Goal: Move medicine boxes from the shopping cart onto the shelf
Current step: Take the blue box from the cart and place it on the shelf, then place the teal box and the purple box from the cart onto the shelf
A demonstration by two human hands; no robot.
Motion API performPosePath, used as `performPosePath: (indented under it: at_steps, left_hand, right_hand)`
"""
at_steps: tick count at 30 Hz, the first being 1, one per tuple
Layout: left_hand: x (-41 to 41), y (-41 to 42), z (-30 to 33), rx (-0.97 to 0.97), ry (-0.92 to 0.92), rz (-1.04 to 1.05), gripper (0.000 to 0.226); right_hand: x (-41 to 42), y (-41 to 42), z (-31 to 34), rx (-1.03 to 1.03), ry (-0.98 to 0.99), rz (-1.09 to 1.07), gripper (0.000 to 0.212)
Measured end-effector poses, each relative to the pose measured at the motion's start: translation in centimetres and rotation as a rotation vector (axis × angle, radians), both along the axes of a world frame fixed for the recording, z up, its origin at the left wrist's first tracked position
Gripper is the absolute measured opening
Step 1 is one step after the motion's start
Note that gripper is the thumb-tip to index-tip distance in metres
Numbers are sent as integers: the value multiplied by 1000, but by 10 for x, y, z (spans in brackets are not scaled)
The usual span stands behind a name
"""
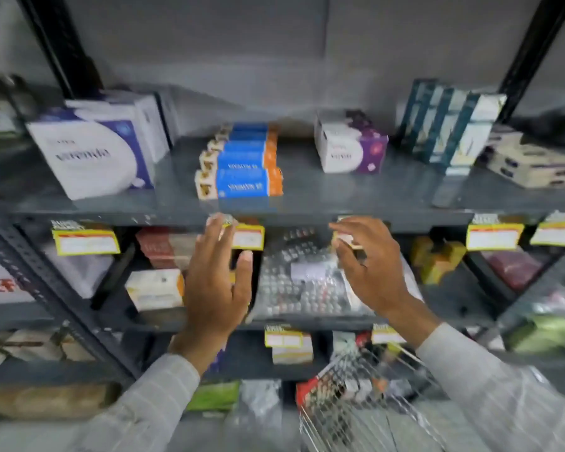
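A row of blue and orange medicine boxes (247,164) lies on the grey top shelf (340,197), running from front to back. My left hand (217,282) hovers just below the shelf's front edge, fingers spread, holding nothing. My right hand (366,269) is raised beside it, fingers apart and empty, in front of the shelf below. The wire shopping cart (366,396) stands at the bottom right, below my right arm; its contents are blurred.
Large white and purple boxes (92,151) stand at the shelf's left, a small white and purple box (353,148) right of centre, tall teal boxes (447,125) further right. Yellow price tags (85,243) hang on the shelf edge. Blister packs (304,282) fill the lower shelf.
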State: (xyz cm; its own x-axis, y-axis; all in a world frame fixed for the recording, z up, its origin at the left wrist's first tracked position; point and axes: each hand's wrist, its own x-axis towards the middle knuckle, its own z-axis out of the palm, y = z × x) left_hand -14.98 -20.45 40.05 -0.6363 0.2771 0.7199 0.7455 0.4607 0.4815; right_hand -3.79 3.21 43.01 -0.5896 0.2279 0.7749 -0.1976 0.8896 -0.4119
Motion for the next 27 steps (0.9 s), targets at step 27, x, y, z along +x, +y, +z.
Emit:
performPosePath:
  at_steps: [27]
  left_hand:
    - [194,120,-327,-1159,-608,-425,68]
  right_hand:
    - [285,43,-483,-826,-1562,-297,41]
